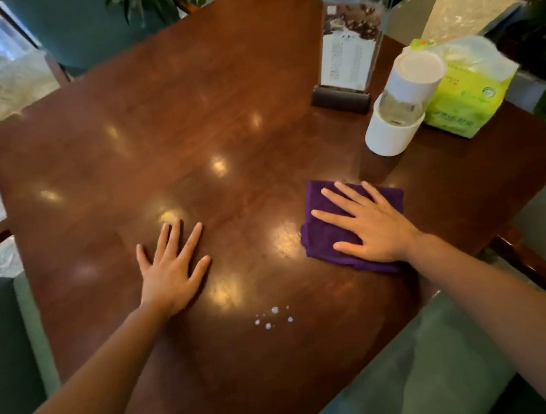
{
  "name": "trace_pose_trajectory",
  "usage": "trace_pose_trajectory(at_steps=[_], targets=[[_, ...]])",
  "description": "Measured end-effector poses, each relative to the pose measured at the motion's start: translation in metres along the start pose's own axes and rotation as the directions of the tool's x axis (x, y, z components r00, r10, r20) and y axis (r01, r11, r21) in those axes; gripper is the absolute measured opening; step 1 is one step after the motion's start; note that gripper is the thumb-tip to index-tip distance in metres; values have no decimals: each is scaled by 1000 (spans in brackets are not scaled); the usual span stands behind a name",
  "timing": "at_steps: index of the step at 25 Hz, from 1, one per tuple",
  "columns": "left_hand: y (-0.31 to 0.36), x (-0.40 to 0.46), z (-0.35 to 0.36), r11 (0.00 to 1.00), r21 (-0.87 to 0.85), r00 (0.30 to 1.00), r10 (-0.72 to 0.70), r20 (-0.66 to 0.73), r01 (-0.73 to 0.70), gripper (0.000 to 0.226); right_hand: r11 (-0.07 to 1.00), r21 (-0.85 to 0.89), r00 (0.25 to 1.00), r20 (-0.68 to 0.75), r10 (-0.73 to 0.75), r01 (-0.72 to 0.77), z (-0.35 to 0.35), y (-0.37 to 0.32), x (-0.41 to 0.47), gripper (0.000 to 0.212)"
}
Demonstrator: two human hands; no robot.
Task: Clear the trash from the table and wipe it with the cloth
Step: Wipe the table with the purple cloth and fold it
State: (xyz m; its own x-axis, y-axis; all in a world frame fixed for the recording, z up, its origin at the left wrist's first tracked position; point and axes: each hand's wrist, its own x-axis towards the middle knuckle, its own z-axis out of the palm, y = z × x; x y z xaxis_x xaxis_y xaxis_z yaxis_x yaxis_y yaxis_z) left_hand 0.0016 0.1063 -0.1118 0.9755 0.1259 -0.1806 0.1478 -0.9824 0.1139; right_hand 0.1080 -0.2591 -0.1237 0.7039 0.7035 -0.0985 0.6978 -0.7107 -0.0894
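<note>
Both hands flat on glossy dark wooden worktop [163, 124].
Right hand [371, 222], fingers spread, presses folded purple cloth [324, 235]; left hand [170, 266] splayed, empty; small white droplets [273, 317] near front edge.

Wide bare table [158, 134] ahead-left of right hand [371, 222]; bottle [399, 108], menu stand [347, 56], tissue pack [473, 87] crowd ahead-right; left hand [170, 266] flat leftward.

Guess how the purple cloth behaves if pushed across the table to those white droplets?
The purple cloth looks soft and folded, so it probably bunches unless pressed flat, as the right hand does now. The glossy table likely lets it slide easily. It should soak up the droplets.
</note>
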Motion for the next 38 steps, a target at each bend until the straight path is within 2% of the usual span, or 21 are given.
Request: trace_pose_trajectory(at_steps=[2,4,5,6,8,11,13,15,18,19,22,23,25,29,31,33,34,36,38], targets=[[-7,-4,3,999,30,1000,-11,3,11,69,972,35,970,-58,235,-233,1,-1,10,63],[-7,-3,5,1000,16,999,-5,-37,6,68,838,102,838,-58,543,-536,2,-8,26,65],[-7,-3,6,1000,16,999,-1,-53,1,66,763,127,766,-33,642,-634,2,-14,35,68],[-8,-3,8,1000,22,998,5,-66,-4,64,718,140,725,-4,689,-682,3,-21,40,71],[-12,-4,12,1000,28,997,15,-72,-13,60,734,117,740,20,672,-669,5,-36,37,76],[-12,-3,14,999,22,996,30,-79,-29,61,816,130,815,-72,574,-563,7,-72,4,63],[-12,-3,15,999,24,996,37,-83,-36,61,839,152,832,-123,541,-523,9,-120,-26,55],[-13,-2,16,999,30,995,38,-92,-35,62,797,191,792,-118,599,-574,17,-174,-40,54],[-14,0,20,999,31,993,32,-111,-29,63,600,325,632,-9,775,-731,20,-232,-17,55],[-15,0,21,999,33,992,36,-118,-32,63,603,313,637,7,771,-734,18,-245,-8,56],[-17,2,22,999,30,992,45,-119,-42,64,824,139,827,-54,560,-549,23,-267,-12,63],[-17,2,21,999,27,992,42,-119,-39,65,866,99,864,-78,498,-490,26,-263,-20,65],[-17,1,20,999,22,992,46,-120,-43,65,864,115,859,-106,501,-490,26,-239,-31,70],[-17,4,22,999,21,992,34,-119,-31,63,692,164,685,-105,721,-703,15,-145,20,72],[-11,3,21,999,20,990,52,-128,-50,63,642,167,642,-58,764,-748,0,-96,49,72],[-3,2,20,997,16,988,76,-135,-74,63,663,147,669,-10,743,-734,-9,-62,61,72],[-8,0,24,998,11,988,68,-137,-67,63,713,132,719,1,695,-689,-4,-61,68,71],[-17,-2,32,999,16,990,49,-131,-47,63,824,110,824,-55,564,-556,6,-77,72,69],[-19,3,29,999,-2,990,36,-140,-37,63,898,110,889,-134,439,-426,8,-109,65,68]])
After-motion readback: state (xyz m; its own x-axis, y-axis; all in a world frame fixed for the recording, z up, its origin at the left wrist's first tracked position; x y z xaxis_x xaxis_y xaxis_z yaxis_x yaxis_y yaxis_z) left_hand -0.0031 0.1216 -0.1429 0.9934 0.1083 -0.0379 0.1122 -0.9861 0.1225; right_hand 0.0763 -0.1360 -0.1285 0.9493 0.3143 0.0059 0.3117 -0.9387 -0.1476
